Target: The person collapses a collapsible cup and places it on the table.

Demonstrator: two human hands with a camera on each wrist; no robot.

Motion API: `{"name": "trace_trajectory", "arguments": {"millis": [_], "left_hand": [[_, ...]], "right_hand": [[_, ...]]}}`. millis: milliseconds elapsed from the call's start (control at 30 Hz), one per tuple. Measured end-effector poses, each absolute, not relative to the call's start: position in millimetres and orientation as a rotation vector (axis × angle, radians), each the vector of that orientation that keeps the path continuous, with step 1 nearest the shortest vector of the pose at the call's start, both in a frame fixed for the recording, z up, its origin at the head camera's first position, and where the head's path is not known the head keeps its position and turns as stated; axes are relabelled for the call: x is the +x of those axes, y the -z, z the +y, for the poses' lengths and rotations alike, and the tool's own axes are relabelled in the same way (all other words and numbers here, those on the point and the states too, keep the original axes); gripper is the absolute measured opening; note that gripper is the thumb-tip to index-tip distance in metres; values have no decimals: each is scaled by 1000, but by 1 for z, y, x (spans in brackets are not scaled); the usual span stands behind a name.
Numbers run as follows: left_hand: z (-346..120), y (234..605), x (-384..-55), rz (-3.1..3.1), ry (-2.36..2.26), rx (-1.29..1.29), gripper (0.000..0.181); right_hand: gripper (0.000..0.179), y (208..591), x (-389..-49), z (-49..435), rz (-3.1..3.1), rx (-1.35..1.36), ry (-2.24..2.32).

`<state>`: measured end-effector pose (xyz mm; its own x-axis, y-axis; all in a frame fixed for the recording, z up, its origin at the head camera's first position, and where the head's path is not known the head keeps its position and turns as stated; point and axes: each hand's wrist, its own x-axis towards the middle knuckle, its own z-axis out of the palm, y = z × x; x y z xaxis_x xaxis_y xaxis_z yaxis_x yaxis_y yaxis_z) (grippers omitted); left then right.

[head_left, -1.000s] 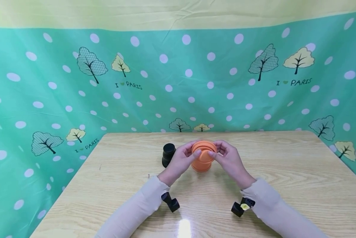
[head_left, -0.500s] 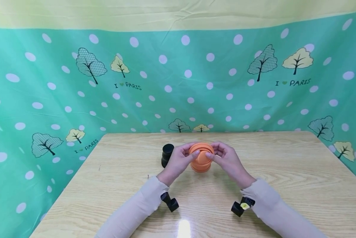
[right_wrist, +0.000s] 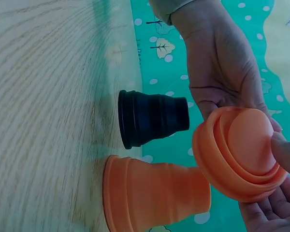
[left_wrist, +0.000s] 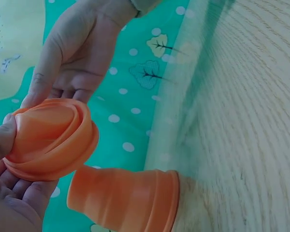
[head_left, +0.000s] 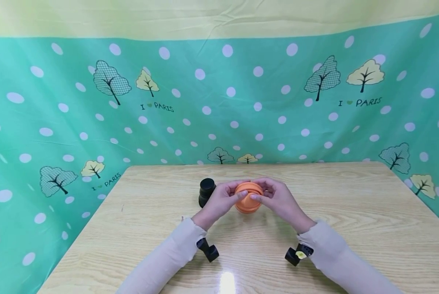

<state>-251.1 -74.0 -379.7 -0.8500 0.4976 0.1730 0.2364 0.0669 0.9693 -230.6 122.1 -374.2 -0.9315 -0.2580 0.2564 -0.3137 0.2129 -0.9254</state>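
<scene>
Both hands hold an orange collapsible cup (head_left: 249, 195), partly folded in on itself and tilted, its round base facing the person. The left hand (head_left: 219, 201) grips its left side, thumb pressed on the base and fingers behind the rim. On the opposite side the right hand (head_left: 282, 200) pinches it likewise. Just below, a second orange cup (left_wrist: 123, 199) stands upside down on the table, apart from the held one in the wrist views. A black cup (right_wrist: 154, 118), also upside down, stands to the left beside the left hand.
The wooden table (head_left: 351, 212) spreads out on all sides of the cups. Behind it hangs a green dotted cloth (head_left: 190, 102) with printed trees. A black camera (head_left: 210, 251) on the left wrist and another (head_left: 293, 255) on the right jut out over the table.
Both hands have brought the held orange cup slightly lower in the head view, and it now covers more of the cup standing below. The black cup stays where it was.
</scene>
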Motion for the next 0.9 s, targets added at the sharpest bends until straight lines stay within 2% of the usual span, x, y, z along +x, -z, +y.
{"name": "trace_trajectory", "arguments": {"millis": [400, 900], "left_hand": [[-74, 381, -249, 2167, -1788, 750, 45], [-68, 377, -247, 2058, -1988, 718, 48]], "right_hand": [[26, 375, -229, 123, -2440, 572, -1810], [31, 373, -228, 125, -2201, 466, -1995]]}}
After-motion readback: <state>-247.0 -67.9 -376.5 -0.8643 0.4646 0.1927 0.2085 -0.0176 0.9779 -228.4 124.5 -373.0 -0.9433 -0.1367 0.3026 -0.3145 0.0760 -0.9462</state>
